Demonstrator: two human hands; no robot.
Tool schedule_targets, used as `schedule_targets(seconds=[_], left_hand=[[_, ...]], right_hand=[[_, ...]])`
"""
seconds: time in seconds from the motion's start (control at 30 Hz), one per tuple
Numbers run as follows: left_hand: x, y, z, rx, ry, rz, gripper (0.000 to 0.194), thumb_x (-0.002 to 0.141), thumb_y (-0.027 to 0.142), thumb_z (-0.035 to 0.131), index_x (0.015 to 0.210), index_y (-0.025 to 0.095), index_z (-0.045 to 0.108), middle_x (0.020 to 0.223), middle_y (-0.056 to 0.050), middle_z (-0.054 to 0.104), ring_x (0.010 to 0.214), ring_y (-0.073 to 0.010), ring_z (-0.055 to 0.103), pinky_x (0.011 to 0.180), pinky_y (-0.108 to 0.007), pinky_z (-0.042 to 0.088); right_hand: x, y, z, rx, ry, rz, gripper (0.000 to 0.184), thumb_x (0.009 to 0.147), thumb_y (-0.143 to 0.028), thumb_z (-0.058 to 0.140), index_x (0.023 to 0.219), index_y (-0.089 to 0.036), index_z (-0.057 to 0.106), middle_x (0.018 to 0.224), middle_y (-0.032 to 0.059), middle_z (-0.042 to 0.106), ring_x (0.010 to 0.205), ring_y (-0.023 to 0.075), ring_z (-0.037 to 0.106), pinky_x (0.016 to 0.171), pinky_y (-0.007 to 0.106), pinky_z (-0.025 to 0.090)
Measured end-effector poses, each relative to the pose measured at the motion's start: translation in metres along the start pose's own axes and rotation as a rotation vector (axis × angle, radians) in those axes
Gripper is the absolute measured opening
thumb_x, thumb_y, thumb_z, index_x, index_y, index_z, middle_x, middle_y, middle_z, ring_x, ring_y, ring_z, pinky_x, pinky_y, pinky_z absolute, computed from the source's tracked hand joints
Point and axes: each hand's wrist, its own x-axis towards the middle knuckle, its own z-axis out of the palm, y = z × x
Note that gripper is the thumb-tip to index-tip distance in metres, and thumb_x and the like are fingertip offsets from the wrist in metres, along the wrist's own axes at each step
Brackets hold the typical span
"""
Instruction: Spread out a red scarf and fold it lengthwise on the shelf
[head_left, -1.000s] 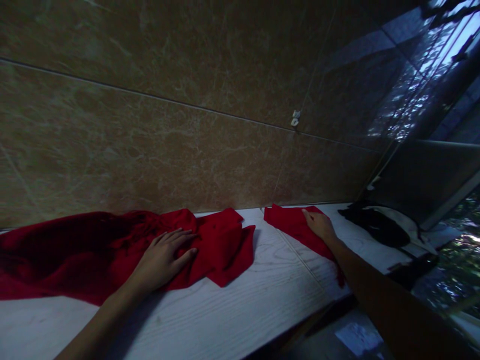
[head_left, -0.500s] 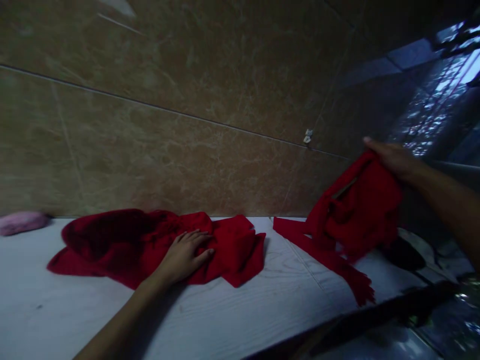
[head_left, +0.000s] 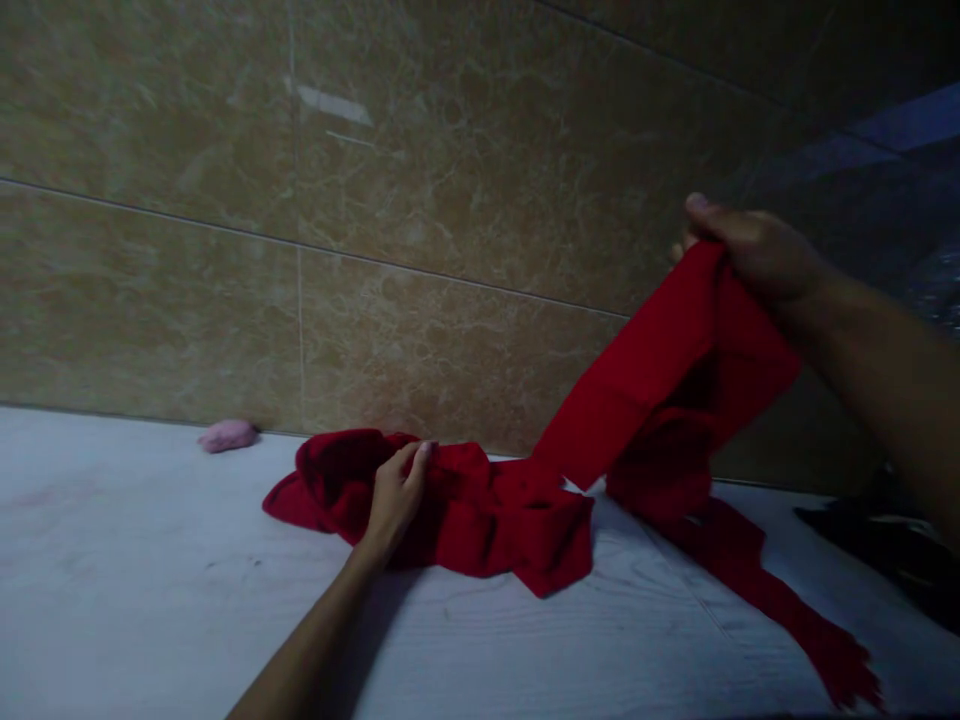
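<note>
Left hand [head_left: 395, 495], one, bare: set low over a red cloth heap [head_left: 480, 530], thumb on top, the other fingers drawn in beneath and mostly hidden; from where I stand I cannot tell whether they pinch a fold or merely rest on it.

Right hand [head_left: 757, 245], one, bare: lifted well above the table, thumb pointing left, fingers curled tight around the upper edge of a raised red cloth [head_left: 622, 370].

Raised red cloth, one: hanging in a broad, folded band from the right hand, its lower left corner coming down near the right end of the heap, inner folds in deep shadow.

Red cloth heap, one: crumpled lengthwise on the white table [head_left: 150, 560], close to the wall, its left end loosely open, its right end in angular folds.

Red strip [head_left: 795, 600], one: on the table below the raised cloth, running toward the near right corner, end jagged.

Pink bundle [head_left: 229, 435], one, small: at the wall's foot, left of the heap.

Black item [head_left: 885, 550], one: at far right, in dim light.

Tiled wall [head_left: 450, 200]: brown, pale-veined, thin joints, a white glint at upper left.
</note>
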Motion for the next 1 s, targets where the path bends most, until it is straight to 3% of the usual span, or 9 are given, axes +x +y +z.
schedule_targets(seconds=[0.1, 0.2, 0.33, 0.47, 0.6, 0.7, 0.8, 0.9, 1.0], left_hand=[[0.003, 0.004, -0.004, -0.066, 0.065, -0.03, 0.046, 0.095, 0.055, 0.052, 0.1, 0.017, 0.077, 0.098, -0.009, 0.08, 0.097, -0.026, 0.073, 0.092, -0.036, 0.054], [0.004, 0.011, -0.005, -0.098, 0.092, -0.05, 0.047, 0.094, 0.056, 0.052, 0.101, 0.016, 0.077, 0.097, -0.009, 0.08, 0.095, -0.0255, 0.073, 0.089, -0.035, 0.055], [0.005, 0.018, -0.004, -0.116, 0.045, -0.027, 0.043, 0.093, 0.054, 0.054, 0.09, 0.017, 0.075, 0.088, -0.007, 0.077, 0.087, -0.0227, 0.07, 0.084, -0.032, 0.053], [0.001, 0.02, 0.001, -0.12, -0.213, 0.001, 0.041, 0.091, 0.051, 0.054, 0.07, 0.019, 0.066, 0.068, -0.001, 0.067, 0.069, -0.0176, 0.062, 0.071, -0.028, 0.048], [-0.008, 0.019, 0.01, -0.035, -0.574, -0.002, 0.039, 0.093, 0.049, 0.052, 0.072, 0.018, 0.064, 0.069, 0.0, 0.064, 0.067, -0.0152, 0.057, 0.066, -0.026, 0.045], [-0.014, 0.022, 0.011, 0.126, -0.741, 0.047, 0.037, 0.095, 0.045, 0.054, 0.073, 0.018, 0.066, 0.071, 0.0, 0.064, 0.067, -0.0145, 0.055, 0.064, -0.026, 0.043], [-0.017, 0.03, 0.007, 0.196, -0.912, 0.172, 0.033, 0.093, 0.048, 0.064, 0.079, 0.02, 0.074, 0.086, -0.003, 0.072, 0.082, -0.0176, 0.063, 0.077, -0.028, 0.048], [-0.018, 0.035, 0.002, 0.197, -1.016, 0.214, 0.034, 0.081, 0.055, 0.08, 0.089, 0.023, 0.08, 0.109, -0.007, 0.075, 0.103, -0.0234, 0.067, 0.093, -0.031, 0.05], [-0.017, 0.033, 0.002, 0.195, -1.033, 0.188, 0.032, 0.08, 0.055, 0.081, 0.092, 0.025, 0.081, 0.109, -0.007, 0.077, 0.101, -0.0245, 0.07, 0.093, -0.032, 0.052]], right_hand=[[-0.017, -0.015, 0.024, 0.081, -0.194, 0.154, 0.053, 0.099, -0.049, 0.05, 0.057, -0.017, 0.047, 0.044, -0.0085, 0.044, 0.036, -0.0002, 0.041, 0.047, 0.022, 0.022], [-0.057, 0.001, 0.064, 0.04, -0.333, 0.076, 0.061, 0.096, -0.062, 0.055, 0.054, -0.021, 0.039, 0.044, -0.0092, 0.034, 0.036, 0.0026, 0.03, 0.043, 0.023, 0.015], [-0.157, 0.065, 0.142, 0.052, -0.552, -0.089, 0.062, 0.098, -0.067, 0.045, 0.056, -0.023, 0.033, 0.053, -0.0056, 0.035, 0.051, 0.0088, 0.033, 0.051, 0.026, 0.026], [-0.252, 0.133, 0.199, 0.034, -0.557, -0.055, 0.056, 0.104, -0.057, 0.039, 0.06, -0.022, 0.04, 0.058, -0.0022, 0.046, 0.056, 0.0128, 0.042, 0.055, 0.029, 0.027], [-0.282, 0.157, 0.203, 0.119, -0.447, -0.041, 0.049, 0.109, -0.047, 0.035, 0.068, -0.022, 0.047, 0.068, -0.0002, 0.053, 0.064, 0.0146, 0.051, 0.063, 0.029, 0.035], [-0.282, 0.157, 0.188, 0.192, -0.435, -0.048, 0.044, 0.11, -0.045, 0.037, 0.073, -0.023, 0.048, 0.072, -0.0005, 0.054, 0.066, 0.0144, 0.052, 0.064, 0.027, 0.038], [-0.284, 0.156, 0.177, 0.196, -0.411, -0.059, 0.044, 0.11, -0.044, 0.037, 0.072, -0.023, 0.046, 0.071, -0.0008, 0.052, 0.066, 0.0146, 0.049, 0.063, 0.027, 0.038], [-0.289, 0.158, 0.173, 0.197, -0.373, -0.044, 0.045, 0.109, -0.045, 0.036, 0.07, -0.024, 0.044, 0.07, -0.0006, 0.05, 0.065, 0.0158, 0.049, 0.061, 0.029, 0.039], [-0.291, 0.159, 0.172, 0.19, -0.37, -0.014, 0.044, 0.105, -0.045, 0.041, 0.067, -0.025, 0.041, 0.068, -0.0006, 0.048, 0.064, 0.018, 0.049, 0.061, 0.031, 0.04]])
